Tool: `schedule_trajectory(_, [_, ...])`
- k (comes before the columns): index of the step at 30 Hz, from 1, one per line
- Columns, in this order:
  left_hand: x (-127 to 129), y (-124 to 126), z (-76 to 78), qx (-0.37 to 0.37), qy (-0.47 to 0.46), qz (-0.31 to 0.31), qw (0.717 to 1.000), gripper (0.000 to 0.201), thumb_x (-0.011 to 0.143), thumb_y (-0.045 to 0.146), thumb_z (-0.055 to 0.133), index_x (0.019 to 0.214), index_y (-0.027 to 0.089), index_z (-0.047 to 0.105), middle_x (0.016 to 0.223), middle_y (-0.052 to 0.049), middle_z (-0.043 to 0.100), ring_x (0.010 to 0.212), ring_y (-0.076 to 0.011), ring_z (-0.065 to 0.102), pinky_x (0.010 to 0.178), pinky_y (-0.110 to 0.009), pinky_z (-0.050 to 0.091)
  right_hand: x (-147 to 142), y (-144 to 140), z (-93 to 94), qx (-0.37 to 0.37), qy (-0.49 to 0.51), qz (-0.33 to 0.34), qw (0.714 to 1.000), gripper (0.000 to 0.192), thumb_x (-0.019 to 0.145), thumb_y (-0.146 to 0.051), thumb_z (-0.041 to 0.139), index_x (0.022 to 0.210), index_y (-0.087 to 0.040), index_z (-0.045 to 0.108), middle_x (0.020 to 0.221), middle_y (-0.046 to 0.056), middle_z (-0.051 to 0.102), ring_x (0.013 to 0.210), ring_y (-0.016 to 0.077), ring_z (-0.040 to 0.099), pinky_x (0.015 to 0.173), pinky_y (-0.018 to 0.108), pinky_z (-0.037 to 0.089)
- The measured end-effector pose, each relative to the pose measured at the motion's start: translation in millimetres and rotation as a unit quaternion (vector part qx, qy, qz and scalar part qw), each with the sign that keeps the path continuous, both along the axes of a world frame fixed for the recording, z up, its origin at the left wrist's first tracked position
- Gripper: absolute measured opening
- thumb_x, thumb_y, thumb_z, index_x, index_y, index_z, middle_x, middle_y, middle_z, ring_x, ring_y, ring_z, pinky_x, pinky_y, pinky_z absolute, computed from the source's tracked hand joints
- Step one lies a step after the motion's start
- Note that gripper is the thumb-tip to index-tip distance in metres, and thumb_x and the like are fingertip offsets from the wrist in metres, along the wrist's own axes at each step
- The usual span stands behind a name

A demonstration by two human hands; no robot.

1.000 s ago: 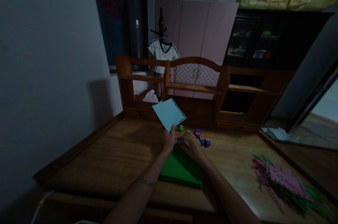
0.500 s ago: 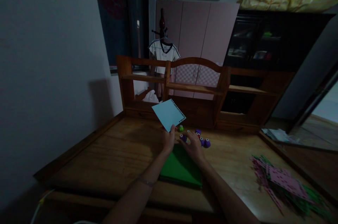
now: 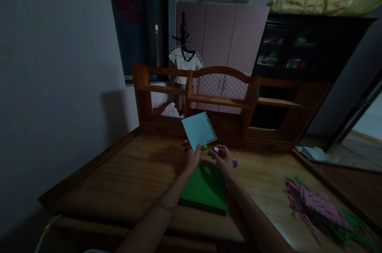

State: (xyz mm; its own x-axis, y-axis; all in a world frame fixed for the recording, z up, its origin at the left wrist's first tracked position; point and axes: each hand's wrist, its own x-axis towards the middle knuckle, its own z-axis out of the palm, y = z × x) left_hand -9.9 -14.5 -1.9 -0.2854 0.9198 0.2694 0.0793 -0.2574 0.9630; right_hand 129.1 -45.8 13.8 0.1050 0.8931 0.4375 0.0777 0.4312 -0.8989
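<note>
My left hand (image 3: pixel 191 158) pinches the lower corner of a light blue paper square (image 3: pixel 199 130) and holds it upright above the wooden desk (image 3: pixel 125 177). One edge of the paper carries a row of punched holes. My right hand (image 3: pixel 224 160) is closed around a small purple craft punch (image 3: pixel 215 150), lifted close to the paper's lower right side. A green stack of paper (image 3: pixel 205 188) lies flat under both wrists. More small punches sit behind the hands: a red one (image 3: pixel 186 143), a green one (image 3: pixel 204 147) and a purple one (image 3: pixel 234 162).
A wooden shelf unit (image 3: pixel 221 100) stands along the back of the desk. A heap of punched pink and green paper (image 3: pixel 320 207) lies at the right. A raised wooden rim (image 3: pixel 86 165) runs along the desk's left edge, next to the wall.
My right hand picked a purple punch out of the group on the desk and raised it toward the paper. The blue paper shifted slightly right and turned more upright.
</note>
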Motion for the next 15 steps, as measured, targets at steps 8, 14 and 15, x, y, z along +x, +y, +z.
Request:
schedule_trajectory(8, [4.0, -1.2, -1.1, -0.004, 0.000, -0.035, 0.999, 0.031, 0.073, 0.045, 0.060, 0.077, 0.015, 0.064, 0.060, -0.007, 0.064, 0.070, -0.0231, 0.064, 0.061, -0.030, 0.049, 7.5, 7.4, -5.9, -0.047, 0.001, 0.045, 0.998, 0.047, 0.067, -0.046, 0.068, 0.104, -0.019, 0.062, 0.095, 0.008, 0.066, 0.084, 0.0244, 0.062, 0.064, 0.032, 0.050])
schedule_trajectory(14, [5.1, 4.0, -7.8, -0.010, -0.010, -0.058, 0.998, 0.032, 0.071, 0.046, 0.062, 0.074, 0.014, 0.063, 0.056, -0.006, 0.062, 0.064, -0.0217, 0.062, 0.059, -0.029, 0.048, 6.6, 6.7, -5.4, -0.071, 0.004, 0.065, 0.995, 0.046, 0.066, -0.048, 0.068, 0.101, -0.018, 0.063, 0.090, 0.007, 0.065, 0.075, 0.0216, 0.062, 0.061, 0.031, 0.050])
schedule_trajectory(15, [5.6, 5.6, -10.1, -0.010, -0.007, -0.066, 0.998, 0.032, 0.071, 0.046, 0.062, 0.075, 0.014, 0.063, 0.056, -0.005, 0.061, 0.062, -0.0209, 0.061, 0.057, -0.029, 0.048, 6.7, 6.5, -5.5, -0.070, 0.000, 0.065, 0.995, 0.045, 0.066, -0.049, 0.068, 0.099, -0.018, 0.063, 0.086, 0.006, 0.065, 0.072, 0.0208, 0.061, 0.059, 0.030, 0.049])
